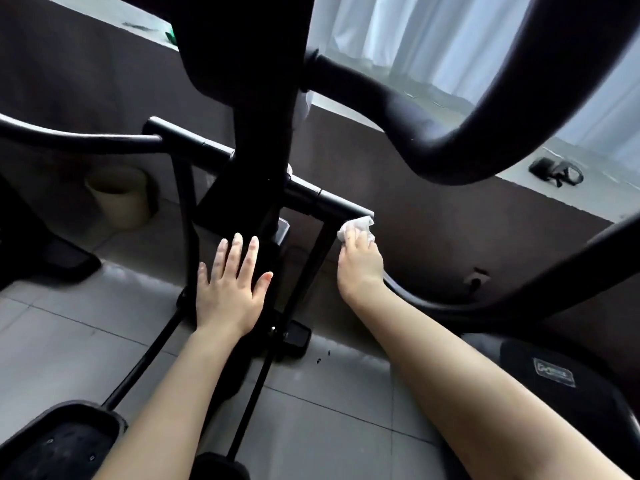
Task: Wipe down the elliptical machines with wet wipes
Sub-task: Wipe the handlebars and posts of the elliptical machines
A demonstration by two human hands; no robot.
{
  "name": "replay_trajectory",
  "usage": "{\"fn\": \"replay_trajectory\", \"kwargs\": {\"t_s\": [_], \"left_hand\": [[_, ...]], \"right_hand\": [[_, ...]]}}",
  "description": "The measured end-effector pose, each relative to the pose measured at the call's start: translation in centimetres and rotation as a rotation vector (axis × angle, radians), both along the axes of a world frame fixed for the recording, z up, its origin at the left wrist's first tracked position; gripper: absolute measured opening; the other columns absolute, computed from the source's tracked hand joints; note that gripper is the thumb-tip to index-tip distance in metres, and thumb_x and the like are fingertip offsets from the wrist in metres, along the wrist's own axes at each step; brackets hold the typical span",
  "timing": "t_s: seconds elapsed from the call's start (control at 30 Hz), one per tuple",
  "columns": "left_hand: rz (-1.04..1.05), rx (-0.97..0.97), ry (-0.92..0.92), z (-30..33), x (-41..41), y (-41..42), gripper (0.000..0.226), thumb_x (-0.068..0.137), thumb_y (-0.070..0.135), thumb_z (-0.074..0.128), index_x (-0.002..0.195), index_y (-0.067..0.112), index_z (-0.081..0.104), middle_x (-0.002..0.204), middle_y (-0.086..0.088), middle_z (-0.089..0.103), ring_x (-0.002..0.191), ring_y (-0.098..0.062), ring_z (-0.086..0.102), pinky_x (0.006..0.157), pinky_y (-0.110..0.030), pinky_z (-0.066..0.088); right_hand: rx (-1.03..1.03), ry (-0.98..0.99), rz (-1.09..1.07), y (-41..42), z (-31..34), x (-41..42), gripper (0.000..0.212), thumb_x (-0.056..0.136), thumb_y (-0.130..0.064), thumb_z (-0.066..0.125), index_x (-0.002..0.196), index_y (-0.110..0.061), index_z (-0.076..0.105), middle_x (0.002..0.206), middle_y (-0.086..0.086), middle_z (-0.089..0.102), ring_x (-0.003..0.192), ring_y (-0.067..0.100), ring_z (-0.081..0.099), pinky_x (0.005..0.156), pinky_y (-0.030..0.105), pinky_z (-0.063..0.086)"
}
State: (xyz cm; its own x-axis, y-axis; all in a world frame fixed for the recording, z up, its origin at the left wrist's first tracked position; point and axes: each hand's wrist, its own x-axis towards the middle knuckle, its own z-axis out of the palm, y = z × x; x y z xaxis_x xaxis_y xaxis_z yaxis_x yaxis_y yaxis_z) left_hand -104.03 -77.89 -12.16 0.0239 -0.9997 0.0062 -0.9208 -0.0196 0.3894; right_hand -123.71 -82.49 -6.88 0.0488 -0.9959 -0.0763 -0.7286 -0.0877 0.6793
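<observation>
A black elliptical machine fills the middle of the view, its upright column rising toward me. A horizontal crossbar runs from the column to the right. My right hand grips a crumpled white wet wipe and presses it against the crossbar's right end, where a thin black rod drops down. My left hand is spread flat, fingers straight, in front of the lower column; whether it touches the frame I cannot tell.
A thick curved handlebar arcs overhead at the right. Foot pedals lie at the lower left and lower right. A pale bin stands by the wall. Dark goggles lie on the window ledge. Grey floor tiles spread below.
</observation>
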Motion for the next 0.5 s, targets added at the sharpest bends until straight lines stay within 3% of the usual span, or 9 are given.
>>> {"fn": "replay_trajectory", "kwargs": {"t_s": [0.13,0.23,0.3,0.37,0.43,0.5], "left_hand": [[0.009,0.014,0.012,-0.7,0.1,-0.2,0.067,0.101,0.054,0.019,0.156,0.027,-0.007,0.164,0.005,-0.017,0.152,-0.017,-0.010,0.122,-0.046,0.000],[0.025,-0.036,0.095,0.0,-0.7,0.3,0.066,0.101,0.052,0.021,0.157,0.027,-0.003,0.166,0.001,-0.004,0.152,-0.019,-0.009,0.122,-0.048,0.000],[-0.016,-0.136,0.181,0.6,-2.4,1.7,0.063,0.102,0.051,0.025,0.157,0.025,0.009,0.165,-0.004,0.010,0.152,-0.021,-0.001,0.121,-0.050,0.003],[-0.106,-0.252,0.303,1.3,-4.7,3.6,0.064,0.100,0.054,0.025,0.155,0.023,0.025,0.162,-0.006,0.023,0.151,-0.022,0.010,0.120,-0.050,0.007],[-0.179,-0.356,0.421,2.4,-7.4,5.9,0.062,0.097,0.052,0.028,0.149,0.022,0.040,0.157,-0.006,0.035,0.149,-0.022,0.021,0.119,-0.049,0.010],[-0.225,-0.457,0.506,3.9,-9.7,7.9,0.054,0.098,0.045,0.034,0.144,0.019,0.047,0.152,-0.005,0.043,0.146,-0.021,0.028,0.118,-0.051,0.015]], "right_hand": [[-0.021,0.139,0.103,4.9,-0.1,-0.8,0.052,0.103,-0.027,0.031,0.144,0.005,0.038,0.154,0.039,-0.001,0.139,0.050,0.018,0.117,0.047,0.020],[0.036,0.221,0.224,9.5,1.1,-2.7,0.048,0.103,-0.024,0.031,0.140,0.004,0.045,0.152,0.042,0.002,0.136,0.053,0.019,0.116,0.052,0.018],[-0.009,0.298,0.269,11.9,2.8,-3.8,0.049,0.100,-0.021,0.028,0.134,0.008,0.051,0.146,0.049,0.011,0.131,0.051,0.027,0.109,0.051,0.024],[-0.008,0.380,0.247,14.1,4.9,-4.0,0.053,0.095,-0.017,0.026,0.131,0.012,0.052,0.139,0.050,0.027,0.128,0.051,0.032,0.096,0.054,0.019],[0.063,0.432,0.289,16.1,7.1,-4.6,0.051,0.093,-0.019,0.029,0.125,0.009,0.057,0.132,0.043,0.042,0.127,0.052,0.038,0.090,0.056,0.012],[0.079,0.420,0.374,17.5,9.9,-5.7,0.046,0.088,-0.025,0.039,0.114,-0.002,0.070,0.123,0.031,0.058,0.118,0.045,0.050,0.093,0.055,0.014]]}}
